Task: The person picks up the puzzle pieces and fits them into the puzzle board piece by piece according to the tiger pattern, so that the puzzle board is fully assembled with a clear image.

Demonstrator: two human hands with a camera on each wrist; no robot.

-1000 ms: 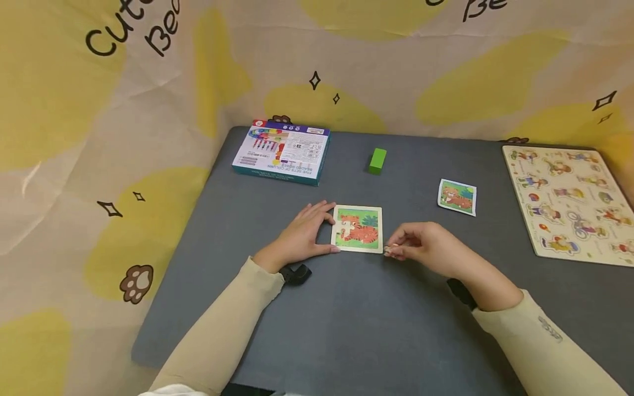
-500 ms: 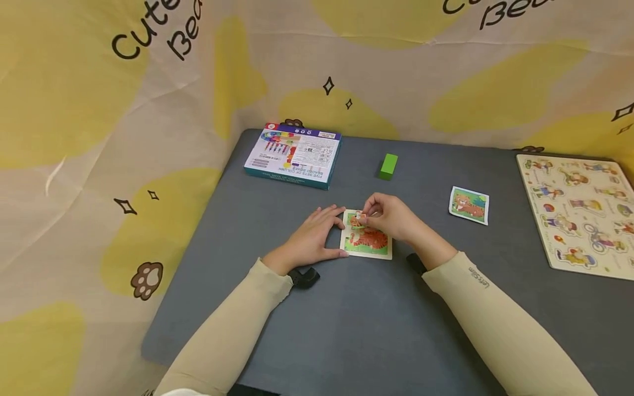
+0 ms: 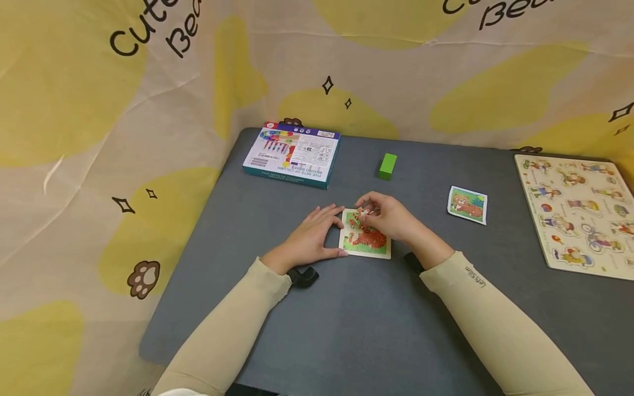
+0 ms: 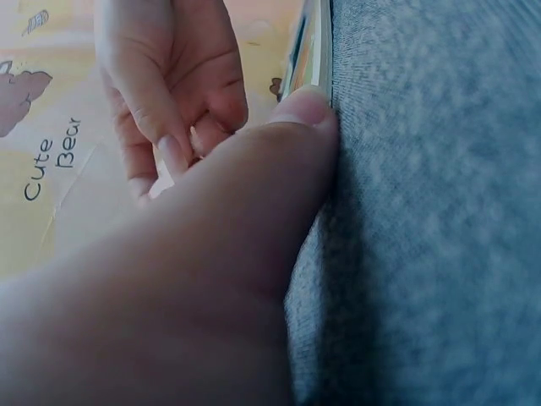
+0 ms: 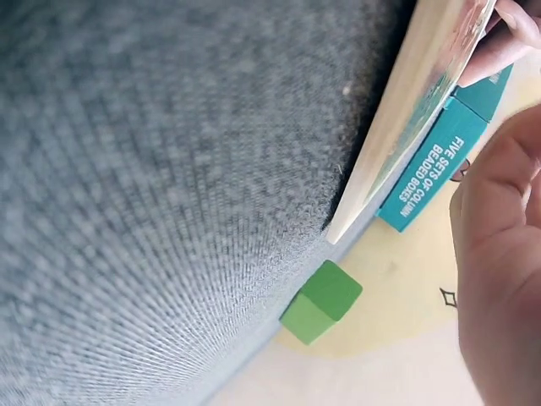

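A small tiger jigsaw puzzle (image 3: 366, 250) in a pale frame lies flat on the grey table (image 3: 356, 324). Along its left side rests my left hand (image 3: 307, 239), fingers spread, with the thumb touching the lower left corner and a fingertip near the upper left edge. Above the puzzle's upper part, my right hand (image 3: 388, 217) pinches a small puzzle piece between thumb and fingers. In the left wrist view a pale bit of that puzzle piece (image 4: 162, 180) shows between the fingertips; the rest is hidden. The right wrist view catches the puzzle's edge (image 5: 372, 169) from the side.
A green block (image 3: 387, 166) stands behind the puzzle. Back left lies a box of beads (image 3: 292, 157). A tiger picture card (image 3: 467, 205) lies to the right, and a wooden board with pictured figures (image 3: 577, 220) is at the far right. Patterned cloth (image 3: 356, 71) hangs behind.
My right hand has moved from the puzzle's lower right to above its upper part, carrying the puzzle piece. The left hand stays at the left side. The head view has shifted slightly.
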